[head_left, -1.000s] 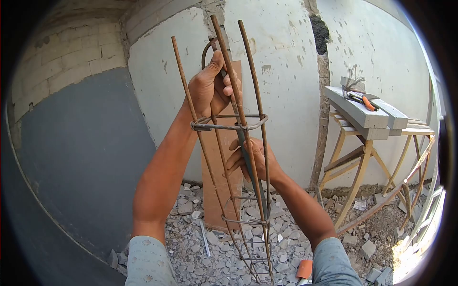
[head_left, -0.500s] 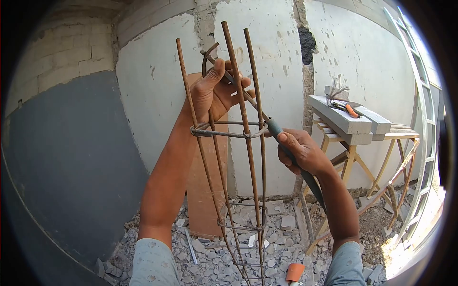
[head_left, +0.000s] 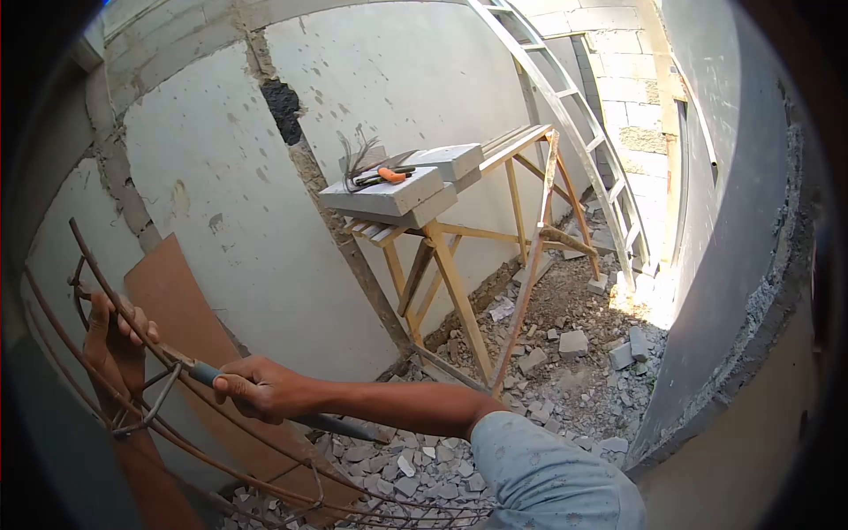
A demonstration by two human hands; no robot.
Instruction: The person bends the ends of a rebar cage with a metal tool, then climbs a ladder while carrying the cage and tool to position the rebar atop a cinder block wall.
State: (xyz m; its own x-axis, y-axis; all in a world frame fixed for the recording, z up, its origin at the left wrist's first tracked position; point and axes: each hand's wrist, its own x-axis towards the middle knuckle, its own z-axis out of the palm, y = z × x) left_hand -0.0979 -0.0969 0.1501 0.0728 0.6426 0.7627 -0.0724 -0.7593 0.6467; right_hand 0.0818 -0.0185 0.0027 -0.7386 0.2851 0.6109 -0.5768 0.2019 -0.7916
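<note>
My right hand (head_left: 261, 389) is closed around the grey-green sleeved handle (head_left: 205, 374) of a long metal bar, whose rear end slants down to the right. The bar's bare front end runs up to my left hand (head_left: 115, 340), whose fingers curl around it, partly hidden behind the rods. Beside my left fingers is a bent steel loop (head_left: 78, 287). Both hands are at the upper end of a rusty rebar cage (head_left: 97, 256), its long rods tied by square stirrups (head_left: 159, 397). The cage stretches away to the lower right.
A wooden trestle (head_left: 455, 305) carries grey blocks (head_left: 389, 194) with orange-handled pliers (head_left: 393, 176) and loose wires on top. A ladder (head_left: 574, 106) leans behind it. Rubble (head_left: 424, 468) covers the floor. A brown board (head_left: 190, 300) leans against the white wall.
My view has swung right and tilted, so the cage and both hands now appear at the lower left. My left fingers are more curled. My right hand still grips the sleeved handle.
</note>
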